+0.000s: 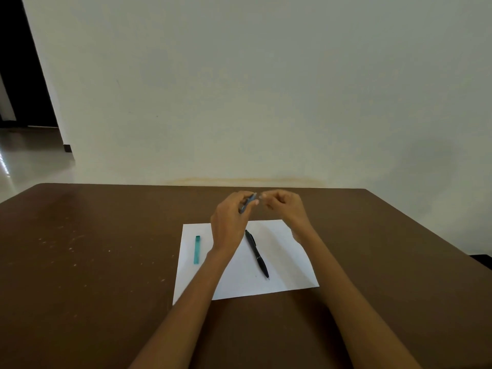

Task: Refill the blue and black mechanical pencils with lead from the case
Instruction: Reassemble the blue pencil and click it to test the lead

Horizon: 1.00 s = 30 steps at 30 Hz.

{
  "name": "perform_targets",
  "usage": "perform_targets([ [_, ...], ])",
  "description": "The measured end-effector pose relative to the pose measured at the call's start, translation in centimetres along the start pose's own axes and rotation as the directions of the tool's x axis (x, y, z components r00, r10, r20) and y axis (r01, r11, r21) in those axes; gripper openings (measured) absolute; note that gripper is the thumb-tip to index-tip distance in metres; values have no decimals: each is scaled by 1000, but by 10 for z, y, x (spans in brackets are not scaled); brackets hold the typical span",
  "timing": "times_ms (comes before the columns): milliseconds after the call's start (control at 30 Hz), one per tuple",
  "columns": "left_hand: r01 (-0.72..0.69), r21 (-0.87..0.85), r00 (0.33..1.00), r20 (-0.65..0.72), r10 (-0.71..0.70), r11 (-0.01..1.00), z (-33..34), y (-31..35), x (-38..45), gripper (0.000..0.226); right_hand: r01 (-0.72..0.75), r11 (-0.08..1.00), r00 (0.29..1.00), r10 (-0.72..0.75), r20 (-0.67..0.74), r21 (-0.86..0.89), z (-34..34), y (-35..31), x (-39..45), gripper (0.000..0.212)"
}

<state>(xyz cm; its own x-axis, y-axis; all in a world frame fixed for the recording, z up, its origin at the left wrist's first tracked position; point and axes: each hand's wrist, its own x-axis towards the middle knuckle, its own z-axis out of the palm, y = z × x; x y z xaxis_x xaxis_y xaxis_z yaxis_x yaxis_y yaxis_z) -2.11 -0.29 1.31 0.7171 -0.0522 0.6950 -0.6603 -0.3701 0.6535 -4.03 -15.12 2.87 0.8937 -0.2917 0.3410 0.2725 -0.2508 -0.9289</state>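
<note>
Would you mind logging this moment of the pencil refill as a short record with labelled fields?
surface: brown table with a white paper sheet on it
left hand: holds the blue pencil, raised above the sheet
right hand: fingertips pinched beside the pencil's upper end; whether they hold lead is too small to tell
black pencil: lying on the sheet, untouched
lead case: teal, on the sheet's left part

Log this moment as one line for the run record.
left hand: holds blue pencil | right hand: pinched at its end, contents unclear | black pencil, lead case: on paper
</note>
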Motion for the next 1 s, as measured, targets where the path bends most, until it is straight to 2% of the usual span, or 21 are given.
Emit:
perform_targets([
  [67,-50,22,999,-3,50,999,0,2,-1,22,10,978,998,-22,56,207,6,-14,-4,19],
  [200,-78,26,996,-36,79,997,-2,3,-1,22,11,953,997,-32,64,304,12,-24,-8,13],
  [367,-95,83,995,-8,95,992,0,2,0,23,7,953,995,-36,91,304,7,-24,-9,12],
  [600,-100,117,995,12,100,988,-2,2,0,24,-7,983,990,-19,140,184,6,-22,-9,12],
  [800,-126,152,992,26,124,980,-3,3,-1,29,-4,968,994,-23,106,252,5,-23,-10,14],
  [1000,-122,132,992,20,121,984,-4,4,-1,29,-7,979,994,-15,108,203,7,-21,-10,15],
])
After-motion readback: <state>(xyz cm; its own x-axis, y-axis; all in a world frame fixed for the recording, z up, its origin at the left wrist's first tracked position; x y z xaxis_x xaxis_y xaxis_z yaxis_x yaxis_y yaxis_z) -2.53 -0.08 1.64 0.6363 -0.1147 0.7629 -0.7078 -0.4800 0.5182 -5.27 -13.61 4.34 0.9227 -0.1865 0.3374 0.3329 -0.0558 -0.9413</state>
